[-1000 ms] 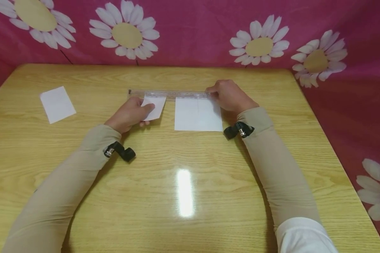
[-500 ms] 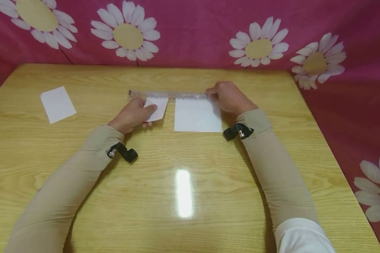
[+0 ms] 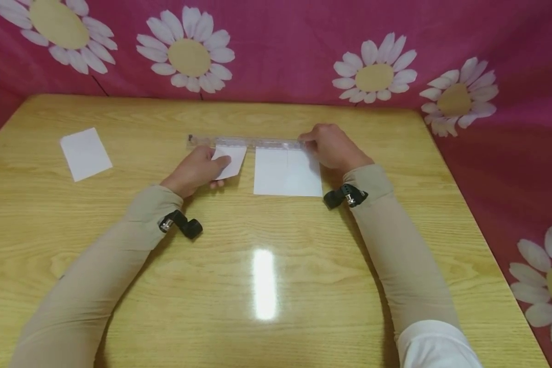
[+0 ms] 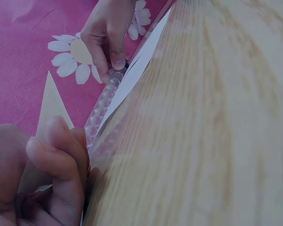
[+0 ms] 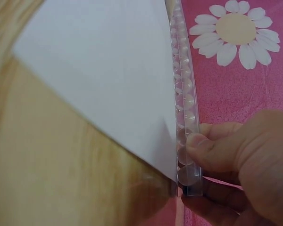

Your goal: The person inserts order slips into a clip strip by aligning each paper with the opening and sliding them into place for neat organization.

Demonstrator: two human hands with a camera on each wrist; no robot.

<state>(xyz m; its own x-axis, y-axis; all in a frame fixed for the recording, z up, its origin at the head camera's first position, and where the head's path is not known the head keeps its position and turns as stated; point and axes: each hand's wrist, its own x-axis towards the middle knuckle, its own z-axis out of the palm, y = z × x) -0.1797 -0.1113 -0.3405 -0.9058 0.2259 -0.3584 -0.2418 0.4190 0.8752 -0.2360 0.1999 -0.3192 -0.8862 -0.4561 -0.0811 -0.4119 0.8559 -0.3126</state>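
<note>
My left hand [image 3: 195, 171] pinches a small white paper [image 3: 232, 161], thumb on top and fingers beneath. The paper's upper edge lies at a clear plastic strip [image 3: 250, 144] with a row of round domes, seen in the right wrist view. At the strip's right end, my right hand [image 3: 333, 145] pinches it between thumb and fingers [image 5: 203, 148]. A wider white sheet [image 3: 280, 176] hangs along the strip beside the right hand, with a line or seam down it; I cannot tell which. A narrow gap separates the two papers. How their edges sit in the strip is unclear.
Another white paper [image 3: 86, 155] lies on the left of the wooden table [image 3: 239, 230]. A pink cloth with printed daisies [image 3: 280, 51] hangs behind the table and along its right side. Black wrist cameras sit on both sleeves.
My left hand has slid slightly right with the small paper, narrowing the gap to the wider sheet. My right hand keeps its grip on the strip. The view has tilted up a little.
</note>
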